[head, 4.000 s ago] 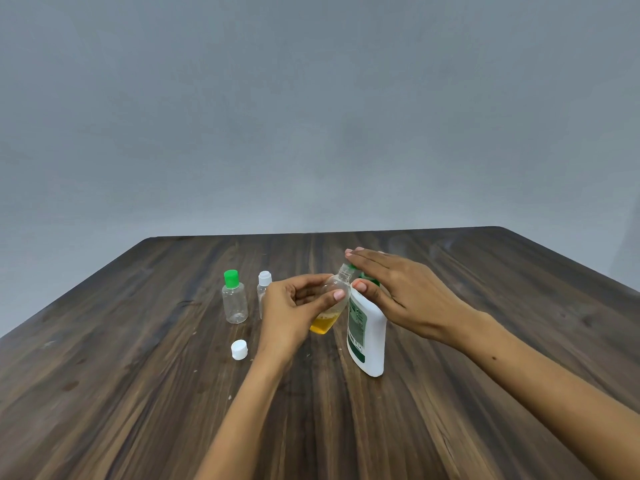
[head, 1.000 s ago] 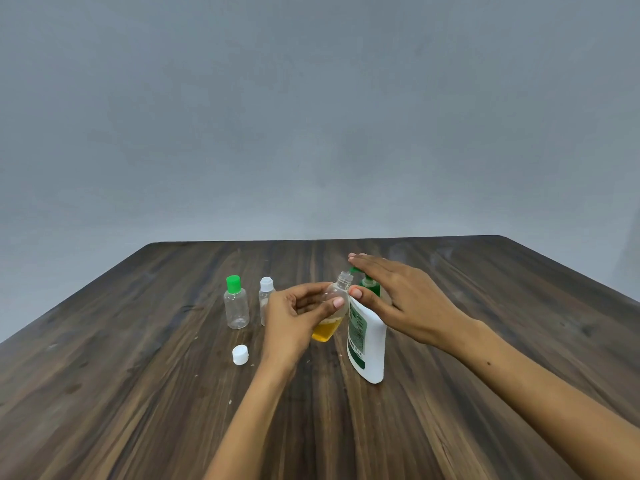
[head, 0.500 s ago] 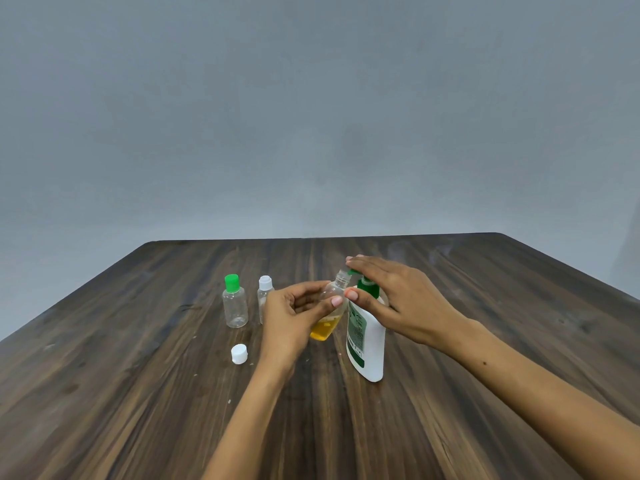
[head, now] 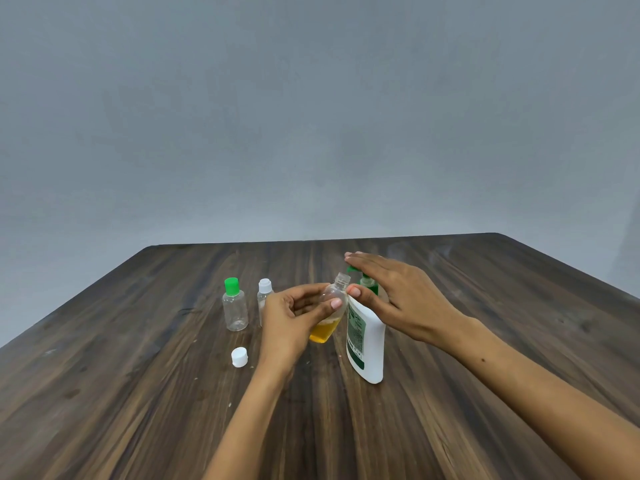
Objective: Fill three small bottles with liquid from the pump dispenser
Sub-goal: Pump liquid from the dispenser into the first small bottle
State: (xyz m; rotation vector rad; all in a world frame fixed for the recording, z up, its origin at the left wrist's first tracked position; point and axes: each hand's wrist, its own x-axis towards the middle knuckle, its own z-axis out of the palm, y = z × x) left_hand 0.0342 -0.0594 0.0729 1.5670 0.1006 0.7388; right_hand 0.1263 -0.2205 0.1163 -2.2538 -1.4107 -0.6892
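On grained wood table (head: 138, 393), left hand (head: 291, 323) gripping rounded clear bottle (head: 332, 306), amber liquid

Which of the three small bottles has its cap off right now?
The bottle held in the left hand, the one with yellow liquid. Its neck is open; the green-capped bottle and white-capped bottle on the table are closed.

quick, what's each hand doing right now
Left hand: holding the uncapped small bottle, tilted toward the pump spout.
Right hand: open, straight fingers over the pump dispenser head.
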